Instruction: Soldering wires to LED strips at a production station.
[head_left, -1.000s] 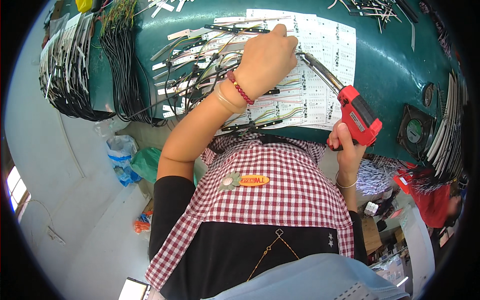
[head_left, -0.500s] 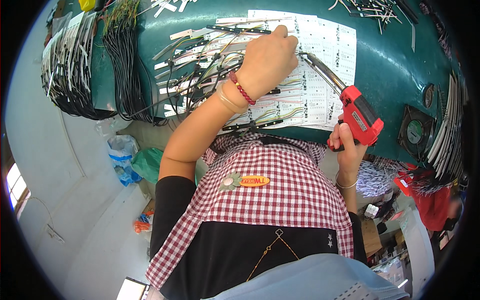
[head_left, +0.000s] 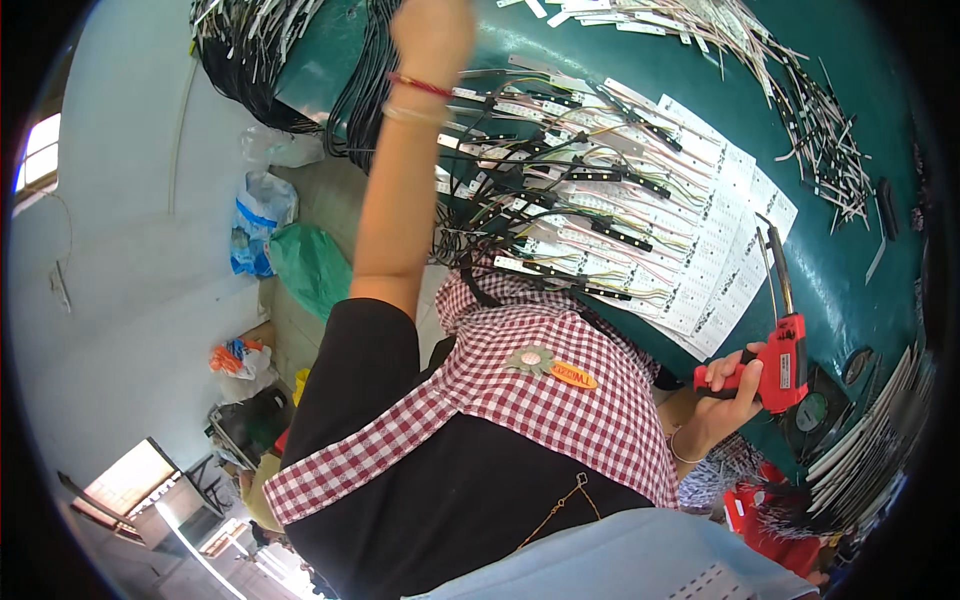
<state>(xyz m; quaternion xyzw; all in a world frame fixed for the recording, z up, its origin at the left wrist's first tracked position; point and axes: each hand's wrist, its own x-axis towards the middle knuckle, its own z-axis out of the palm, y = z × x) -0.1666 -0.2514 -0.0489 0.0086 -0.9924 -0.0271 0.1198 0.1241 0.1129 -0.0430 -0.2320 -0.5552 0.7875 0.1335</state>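
At the far edge of the view my left hand (head_left: 436,38) is smeared by motion, close to a bundle of black cables (head_left: 362,85); its fingers cannot be made out. My right hand (head_left: 728,398) is closed around the handle of a red soldering gun (head_left: 783,368), whose metal tip points away from me over the green table. Left of the tip lie printed white sheets (head_left: 722,270). Across them are spread several small LED strips (head_left: 622,236), black and white, with thin coloured wires and black cables attached.
The green table (head_left: 830,290) also bears a heap of loose strips and wires (head_left: 825,140) at the far right. A black fan (head_left: 815,415) and a bundle of grey sleeved wires (head_left: 875,430) lie at the right edge. Plastic bags (head_left: 310,265) sit below the table's left side.
My left hand has left the strips and swung far and left toward the cable bundle. The soldering gun has moved away from the strips, nearer to me and right. The view has turned.
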